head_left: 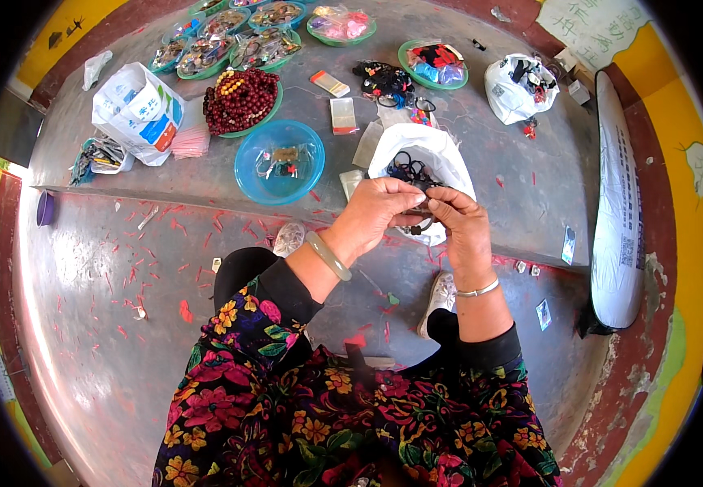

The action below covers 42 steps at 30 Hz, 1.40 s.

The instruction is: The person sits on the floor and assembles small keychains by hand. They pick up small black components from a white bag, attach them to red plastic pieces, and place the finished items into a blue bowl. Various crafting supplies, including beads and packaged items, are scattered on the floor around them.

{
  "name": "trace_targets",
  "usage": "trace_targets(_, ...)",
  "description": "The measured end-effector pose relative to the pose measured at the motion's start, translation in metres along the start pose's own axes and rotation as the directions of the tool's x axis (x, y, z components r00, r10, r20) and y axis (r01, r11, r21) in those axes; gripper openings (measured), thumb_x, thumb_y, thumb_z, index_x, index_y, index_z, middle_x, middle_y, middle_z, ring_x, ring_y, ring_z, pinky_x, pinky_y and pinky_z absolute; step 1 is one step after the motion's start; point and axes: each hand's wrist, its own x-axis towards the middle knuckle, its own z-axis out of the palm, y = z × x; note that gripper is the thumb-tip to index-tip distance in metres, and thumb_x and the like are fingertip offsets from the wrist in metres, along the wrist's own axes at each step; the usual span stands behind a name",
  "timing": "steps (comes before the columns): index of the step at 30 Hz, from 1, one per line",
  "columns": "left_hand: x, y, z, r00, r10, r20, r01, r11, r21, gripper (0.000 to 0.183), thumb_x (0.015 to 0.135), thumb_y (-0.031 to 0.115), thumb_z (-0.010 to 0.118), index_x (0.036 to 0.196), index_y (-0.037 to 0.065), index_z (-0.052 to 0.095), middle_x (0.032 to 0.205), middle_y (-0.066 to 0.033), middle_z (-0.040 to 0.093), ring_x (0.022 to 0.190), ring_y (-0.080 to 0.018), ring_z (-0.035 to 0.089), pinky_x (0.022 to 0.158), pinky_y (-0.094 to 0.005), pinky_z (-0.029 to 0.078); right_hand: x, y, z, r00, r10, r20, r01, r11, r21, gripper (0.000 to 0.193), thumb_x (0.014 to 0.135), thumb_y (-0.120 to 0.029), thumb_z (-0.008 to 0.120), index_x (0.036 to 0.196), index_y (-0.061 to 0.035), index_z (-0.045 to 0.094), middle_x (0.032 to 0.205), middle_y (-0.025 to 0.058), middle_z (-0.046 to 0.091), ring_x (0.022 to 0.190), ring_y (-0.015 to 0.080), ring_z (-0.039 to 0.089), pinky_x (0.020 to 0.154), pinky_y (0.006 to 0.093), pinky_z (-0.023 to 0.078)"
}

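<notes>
My left hand (370,213) and my right hand (463,226) meet in front of me, thumbs and fingertips pinched together. Between them is a dark beaded cord (418,229), small and partly hidden by the fingers. Just behind the hands stands an open white bag (447,150) with a tangle of dark cords (406,168) inside. To the left of it is a translucent blue basin (247,166) holding small clear packets (285,160).
On the raised ledge are a bowl of dark red beads (242,101), several green trays of trinkets, a printed white bag (136,114), a bag of dark items (522,88) and small boxes (343,116). Red scraps litter the floor. A long wrapped roll (617,203) leans at the right.
</notes>
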Motion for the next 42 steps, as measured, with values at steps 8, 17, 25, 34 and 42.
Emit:
trace_targets(8, -0.002, 0.002, 0.001, 1.000, -0.007, 0.027, 0.007, 1.000, 0.012, 0.016, 0.086, 0.006, 0.058, 0.094, -0.007, 0.061, 0.092, -0.0143, 0.062, 0.082, -0.0215, 0.064, 0.072, -0.0302, 0.056, 0.000, -0.003, -0.004, 0.994, 0.094, 0.055, -0.099, 0.992, 0.082, 0.018, 0.079, 0.005, 0.059, 0.095, 0.0029, 0.066, 0.085, 0.0091, 0.065, 0.075, 0.0158, 0.061, 0.069, 0.0257, 0.050)
trace_targets(17, 0.000, 0.009, -0.005, 0.986, -0.079, 0.145, 0.089, 0.994, -0.064, 0.020, 0.087, 0.007, 0.056, 0.099, -0.008, 0.059, 0.097, -0.0154, 0.062, 0.090, -0.0232, 0.063, 0.081, -0.0350, 0.054, -0.002, -0.002, -0.003, 0.997, -0.014, 0.077, 0.007, 0.996, 0.086, 0.015, 0.078, 0.006, 0.058, 0.089, 0.0028, 0.067, 0.085, 0.0074, 0.064, 0.079, 0.0160, 0.060, 0.073, 0.0259, 0.047)
trace_targets(25, 0.002, 0.014, -0.014, 0.968, -0.140, 0.208, 0.172, 0.974, -0.145, 0.020, 0.086, 0.005, 0.055, 0.101, -0.007, 0.059, 0.099, -0.0161, 0.062, 0.093, -0.0244, 0.062, 0.083, -0.0370, 0.054, -0.004, -0.013, -0.002, 0.921, -0.257, 0.291, 0.346, 0.884, -0.314, 0.018, 0.079, 0.007, 0.053, 0.088, 0.0004, 0.067, 0.084, 0.0053, 0.061, 0.081, 0.0141, 0.056, 0.074, 0.0248, 0.045)
trace_targets(34, 0.001, 0.020, -0.015, 0.941, -0.114, 0.319, 0.193, 0.954, -0.230, 0.019, 0.084, 0.006, 0.058, 0.098, -0.007, 0.060, 0.099, -0.0174, 0.062, 0.093, -0.0262, 0.062, 0.085, -0.0379, 0.053, -0.004, -0.013, -0.003, 0.892, -0.318, 0.322, 0.442, 0.762, -0.473, 0.023, 0.076, 0.009, 0.050, 0.089, -0.0009, 0.067, 0.084, 0.0075, 0.061, 0.080, 0.0156, 0.058, 0.072, 0.0254, 0.046)
trace_targets(42, 0.003, 0.014, -0.010, 0.965, -0.153, 0.215, 0.177, 0.979, -0.099, 0.021, 0.086, 0.008, 0.059, 0.099, -0.008, 0.058, 0.099, -0.0162, 0.062, 0.092, -0.0242, 0.063, 0.084, -0.0332, 0.053, -0.005, -0.013, -0.003, 0.885, -0.345, 0.314, 0.465, 0.694, -0.550, 0.026, 0.075, 0.010, 0.049, 0.088, -0.0008, 0.067, 0.082, 0.0078, 0.062, 0.078, 0.0162, 0.059, 0.070, 0.0252, 0.047)
